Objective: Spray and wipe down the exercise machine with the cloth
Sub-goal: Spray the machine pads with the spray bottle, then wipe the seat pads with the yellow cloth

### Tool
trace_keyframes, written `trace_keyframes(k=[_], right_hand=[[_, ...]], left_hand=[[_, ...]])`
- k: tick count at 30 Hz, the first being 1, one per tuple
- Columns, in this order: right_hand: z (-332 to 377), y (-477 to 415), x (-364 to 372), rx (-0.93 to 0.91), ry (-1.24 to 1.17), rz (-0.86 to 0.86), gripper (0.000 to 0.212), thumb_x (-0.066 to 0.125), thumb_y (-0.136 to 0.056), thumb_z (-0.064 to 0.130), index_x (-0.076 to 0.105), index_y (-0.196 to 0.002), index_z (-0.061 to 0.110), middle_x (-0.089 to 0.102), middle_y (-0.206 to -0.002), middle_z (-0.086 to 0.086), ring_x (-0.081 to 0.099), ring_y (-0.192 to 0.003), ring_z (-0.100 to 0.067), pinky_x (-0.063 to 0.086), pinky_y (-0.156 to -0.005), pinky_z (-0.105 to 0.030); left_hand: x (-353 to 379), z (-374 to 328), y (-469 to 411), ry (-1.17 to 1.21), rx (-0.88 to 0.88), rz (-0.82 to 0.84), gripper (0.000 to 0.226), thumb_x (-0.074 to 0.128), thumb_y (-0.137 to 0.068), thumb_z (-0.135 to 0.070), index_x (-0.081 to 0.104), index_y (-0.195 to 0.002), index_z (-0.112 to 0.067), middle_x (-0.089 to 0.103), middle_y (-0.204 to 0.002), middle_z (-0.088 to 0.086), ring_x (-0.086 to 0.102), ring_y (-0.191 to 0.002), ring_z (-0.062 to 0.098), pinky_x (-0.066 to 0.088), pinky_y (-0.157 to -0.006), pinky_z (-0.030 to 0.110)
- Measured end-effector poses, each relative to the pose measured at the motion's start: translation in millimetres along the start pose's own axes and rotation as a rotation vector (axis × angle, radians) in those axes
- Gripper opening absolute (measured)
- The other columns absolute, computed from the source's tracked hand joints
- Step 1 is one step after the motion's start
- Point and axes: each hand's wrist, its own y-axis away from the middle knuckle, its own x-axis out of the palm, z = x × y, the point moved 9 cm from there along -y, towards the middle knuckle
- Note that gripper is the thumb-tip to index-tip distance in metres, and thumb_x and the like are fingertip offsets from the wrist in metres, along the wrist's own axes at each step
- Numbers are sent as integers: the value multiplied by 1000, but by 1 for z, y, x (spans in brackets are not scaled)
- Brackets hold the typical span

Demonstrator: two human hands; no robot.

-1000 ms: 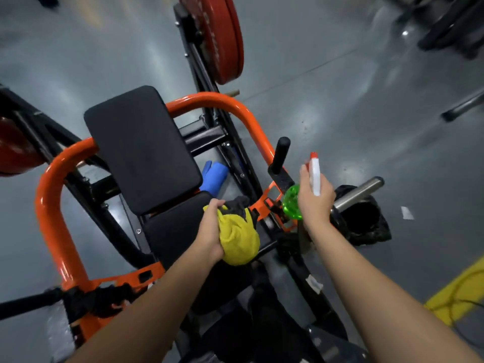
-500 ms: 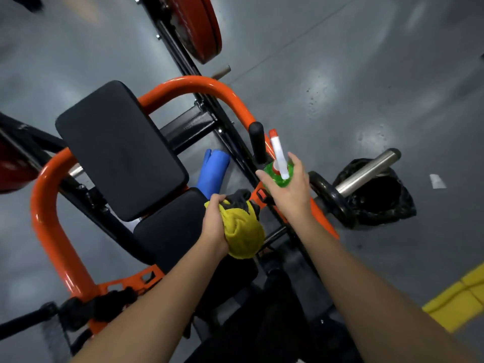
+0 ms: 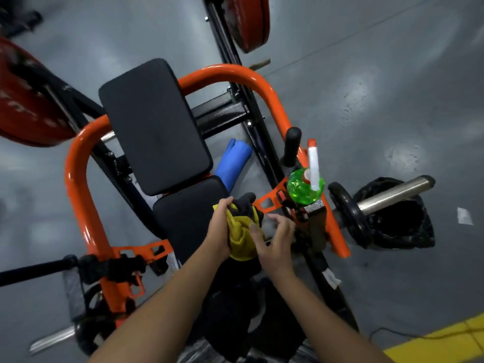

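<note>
The exercise machine has an orange tube frame (image 3: pixel 78 184), a black back pad (image 3: pixel 154 124) and a black seat pad (image 3: pixel 186 218). My left hand (image 3: pixel 220 226) grips a bunched yellow and dark grey cloth (image 3: pixel 242 231) over the seat's right edge. My right hand (image 3: pixel 277 242) is beside the cloth, fingers relaxed, thumb touching the yellow fabric. The green spray bottle (image 3: pixel 305 189) with a white and orange nozzle stands on the machine's right bracket, apart from both hands.
Red weight plates (image 3: pixel 246 19) hang at the top and at the left (image 3: pixel 23 100). A steel sleeve (image 3: pixel 392 192) with a black plate juts right over a black bag-lined bin (image 3: pixel 398 224). A blue roll (image 3: pixel 233 163) lies under the frame. Yellow floor line (image 3: pixel 440 341) bottom right.
My right hand set the spray bottle on the right bracket, let go, and came back to the cloth. My left hand kept holding the cloth. The view shifted.
</note>
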Motion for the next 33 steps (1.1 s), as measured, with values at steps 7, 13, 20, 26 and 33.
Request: trace_keyframes(k=[7,13,20,26,33], right_hand=[[5,0,115,124,34,567,85,70,-84,64,31,-154,39,43,-146,7,40,-134,-3,35,-108,-22],[-5,-12,162,64,194,491,58,72,-90,43,50,-142,38,54,-126,-1,56,-118,-17,47,-104,-34],[-4,-86,222,-98,683,194,67,73,-77,64,51,-132,34,47,-120,-8,55,-107,-35,49,-90,-43],[-38,-99,257,-293,958,58,83,80,-56,70,44,-117,27,40,-109,-7,51,-94,-31,48,-75,-43],[-37,-99,253,-411,885,-23,71,70,-64,72,52,-116,27,51,-105,-9,62,-87,-33,52,-63,-41]], left_hand=[[-75,-14,-3,246,48,21,91,41,-91,-80,59,-141,-5,61,-141,21,57,-133,40,39,-116,56],[-155,-54,-35,-296,111,-298,54,46,-102,-61,75,-105,-17,76,-108,13,71,-105,31,54,-88,40],[-279,-150,-101,-611,453,-750,12,53,-99,-31,58,-101,-19,65,-103,5,64,-100,29,53,-89,45],[-290,-146,-169,-606,496,-762,47,24,-110,-34,59,-104,-4,60,-98,15,57,-99,38,41,-81,41],[-290,-143,-170,-665,579,-911,62,22,-111,-42,70,-110,-3,69,-108,26,61,-105,46,43,-87,47]])
